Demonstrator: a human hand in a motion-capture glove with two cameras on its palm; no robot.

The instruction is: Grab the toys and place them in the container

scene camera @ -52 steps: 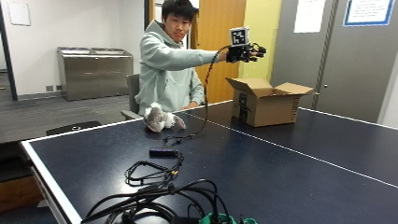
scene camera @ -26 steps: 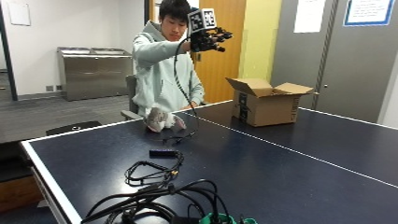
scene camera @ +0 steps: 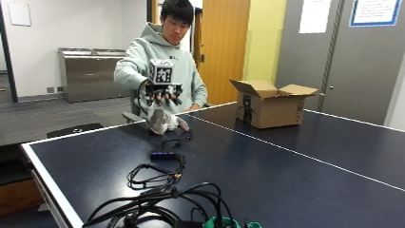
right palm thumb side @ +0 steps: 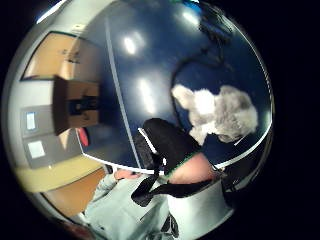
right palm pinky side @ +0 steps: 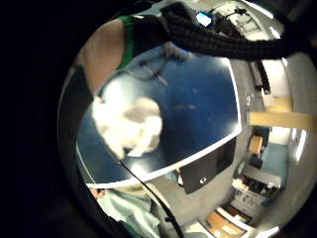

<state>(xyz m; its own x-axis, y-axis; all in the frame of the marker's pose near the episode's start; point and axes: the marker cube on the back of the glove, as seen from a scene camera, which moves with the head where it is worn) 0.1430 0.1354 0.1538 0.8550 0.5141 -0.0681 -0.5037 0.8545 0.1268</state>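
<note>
A grey and white plush toy (scene camera: pixel 163 122) lies on the dark blue table (scene camera: pixel 265 166) near its far left edge, in front of the person. My gloved right hand (scene camera: pixel 162 92) hovers just above the plush toy, palm down, fingers spread and hanging, holding nothing. The toy shows below the palm in the little finger side view (right palm pinky side: pixel 130 126) and in the thumb side view (right palm thumb side: pixel 220 112). The open cardboard box (scene camera: pixel 271 104) stands farther right on the table; it is also in the thumb side view (right palm thumb side: pixel 75 105).
Black cables (scene camera: pixel 155 173) and a small black device (scene camera: pixel 163 154) lie on the table's near left part. A thin cable (scene camera: pixel 177 140) lies right by the toy. Green objects (scene camera: pixel 227 223) sit at the front edge. The table's left edge runs close to the toy.
My hand has swung from over the box, high past the person's head, down and left to just above the plush toy. The toy and box have not moved.
</note>
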